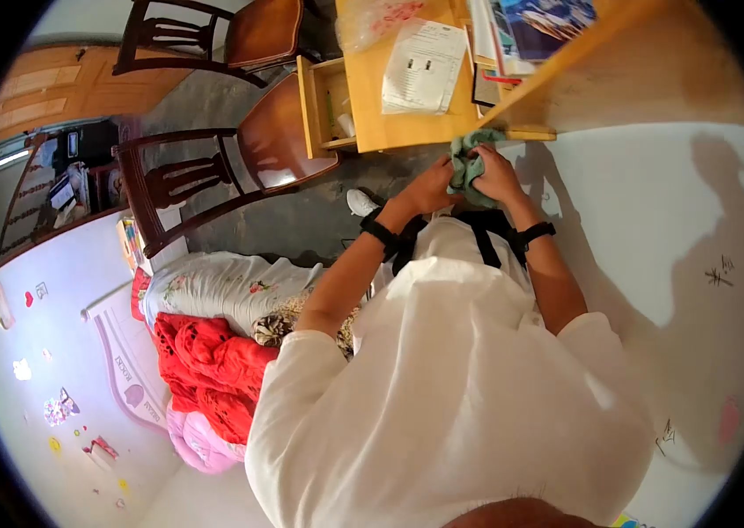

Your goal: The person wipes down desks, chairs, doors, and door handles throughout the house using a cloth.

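A crumpled grey-green cloth (pixel 463 167) is bunched between my two hands, close to the near edge of the wooden desk (pixel 372 132). My left hand (pixel 431 187) grips its left side, fingers curled into the folds. From the right, my right hand (pixel 499 178) closes on the same cloth. Part of the cloth rises above my fingers toward the desk's corner. Some fingertips are hidden in the fabric. Each wrist wears a black band.
An open drawer (pixel 330 101) juts from the desk, beside a wooden chair (pixel 279 136). A printed sheet (pixel 425 66) and books (pixel 544 31) lie on the desk. A white wall (pixel 627 211) stands at right. A bed with a red blanket (pixel 209 370) is at left.
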{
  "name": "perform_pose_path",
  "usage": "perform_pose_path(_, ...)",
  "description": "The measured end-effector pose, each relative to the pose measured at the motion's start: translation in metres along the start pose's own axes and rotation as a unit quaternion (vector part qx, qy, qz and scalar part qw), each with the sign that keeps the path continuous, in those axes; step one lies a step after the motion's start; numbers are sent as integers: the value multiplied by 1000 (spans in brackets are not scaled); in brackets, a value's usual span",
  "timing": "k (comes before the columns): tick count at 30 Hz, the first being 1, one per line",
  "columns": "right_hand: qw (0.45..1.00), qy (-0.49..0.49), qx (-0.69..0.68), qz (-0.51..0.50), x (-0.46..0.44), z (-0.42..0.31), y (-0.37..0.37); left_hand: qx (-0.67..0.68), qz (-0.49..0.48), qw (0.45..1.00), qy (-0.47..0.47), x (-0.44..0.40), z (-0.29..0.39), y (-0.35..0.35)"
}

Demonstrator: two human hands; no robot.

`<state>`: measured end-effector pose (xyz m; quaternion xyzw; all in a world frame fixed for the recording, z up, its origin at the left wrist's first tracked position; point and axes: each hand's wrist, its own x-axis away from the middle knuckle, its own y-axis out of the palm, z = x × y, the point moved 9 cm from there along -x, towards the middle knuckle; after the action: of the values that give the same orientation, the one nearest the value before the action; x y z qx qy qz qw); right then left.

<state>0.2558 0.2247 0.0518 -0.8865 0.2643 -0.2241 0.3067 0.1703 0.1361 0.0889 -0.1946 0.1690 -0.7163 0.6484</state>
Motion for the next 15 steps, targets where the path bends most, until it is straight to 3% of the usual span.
perform_pose_path(1, 1000, -1, 2, -8, -6, -5, 7, 0, 6, 1000, -2, 4, -4, -6)
perform_pose_path(3, 1000, 0, 1, -18, -20, -15, 24, 89, 85, 987, -106, 25, -33, -26)
perform_pose_path(6, 998, -6, -10, -66, -37, -22, 51, 89, 97, 972, -194, 53, -71, -41)
perform_pose_path(7, 998, -6, -10, -69, -45, -19, 64, 91, 98, 971, -196, 59, -76, -43)
perform_pose_path(9, 999, 3, 26, -42, -49, -11, 87, 119, 231, 948, -181, 80, -80, -61)
perform_pose_path(12, 993, 28, -14, -113, -60, -57, 97, 103, 289, 937, -167, 98, -101, -74)
perform_pose_path(15, 996, -28, -23, -79, -74, -76, 132, 28, 299, 936, -182, 112, -113, -92)
